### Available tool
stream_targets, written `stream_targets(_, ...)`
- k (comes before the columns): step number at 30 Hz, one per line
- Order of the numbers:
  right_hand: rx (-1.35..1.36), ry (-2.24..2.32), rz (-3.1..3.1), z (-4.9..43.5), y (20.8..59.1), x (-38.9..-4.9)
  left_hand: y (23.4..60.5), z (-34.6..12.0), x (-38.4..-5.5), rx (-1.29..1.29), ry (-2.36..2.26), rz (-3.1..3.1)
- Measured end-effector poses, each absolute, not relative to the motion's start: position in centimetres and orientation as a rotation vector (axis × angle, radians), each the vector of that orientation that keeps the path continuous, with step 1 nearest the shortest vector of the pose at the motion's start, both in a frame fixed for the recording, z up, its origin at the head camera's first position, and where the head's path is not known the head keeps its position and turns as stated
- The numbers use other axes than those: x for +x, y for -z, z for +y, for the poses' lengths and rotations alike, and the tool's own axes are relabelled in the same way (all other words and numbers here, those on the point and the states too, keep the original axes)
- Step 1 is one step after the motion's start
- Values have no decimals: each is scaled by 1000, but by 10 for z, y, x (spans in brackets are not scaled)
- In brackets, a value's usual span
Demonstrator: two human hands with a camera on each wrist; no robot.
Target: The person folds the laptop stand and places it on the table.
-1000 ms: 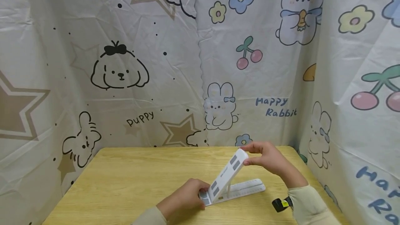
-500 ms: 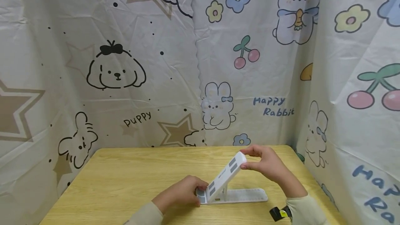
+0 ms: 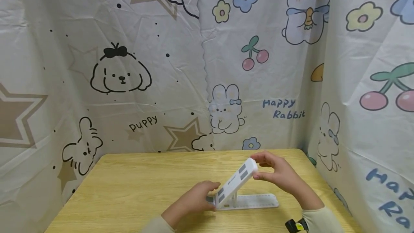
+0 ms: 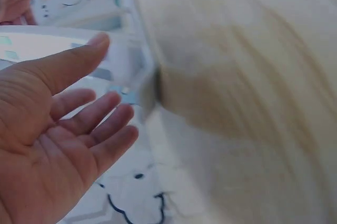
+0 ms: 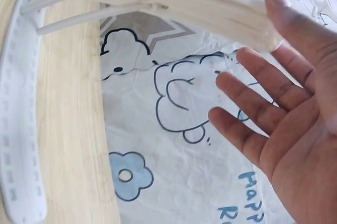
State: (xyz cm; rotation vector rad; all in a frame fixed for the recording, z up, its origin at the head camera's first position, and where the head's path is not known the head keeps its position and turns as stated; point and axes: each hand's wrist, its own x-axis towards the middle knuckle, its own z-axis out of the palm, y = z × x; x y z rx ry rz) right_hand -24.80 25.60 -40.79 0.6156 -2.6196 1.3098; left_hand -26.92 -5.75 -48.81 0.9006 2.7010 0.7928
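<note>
A white foldable laptop stand (image 3: 236,184) with grey pads stands unfolded on the table, its upper panel (image 5: 221,13) tilted up to the right and held by thin struts (image 5: 89,16). The base (image 3: 255,201), with rows of slots, lies flat on the tabletop. My left hand (image 3: 198,197) is at the hinge end, thumb stretched out and fingers loosely spread; in the left wrist view the thumb (image 4: 79,63) overlaps the stand. My right hand (image 3: 278,172) is at the raised end, its thumb and fingers extended on either side of the panel's tip, not curled round it.
The light wooden table (image 3: 139,179) is enclosed by a printed cloth (image 3: 181,64) at the back and sides. A black device (image 3: 295,225) with a yellow mark sits at the right sleeve (image 3: 323,220).
The stand's base has turned to lie straight across and the panel has lowered slightly. Both hands' fingers have loosened from the stand, the left hand's thumb lifting from the hinge end.
</note>
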Motion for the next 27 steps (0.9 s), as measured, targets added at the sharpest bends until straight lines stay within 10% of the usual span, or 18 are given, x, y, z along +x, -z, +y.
stream_targets(27,829,-1236,-3069,330,503,-259,401,43,-252,916,-1347,2830)
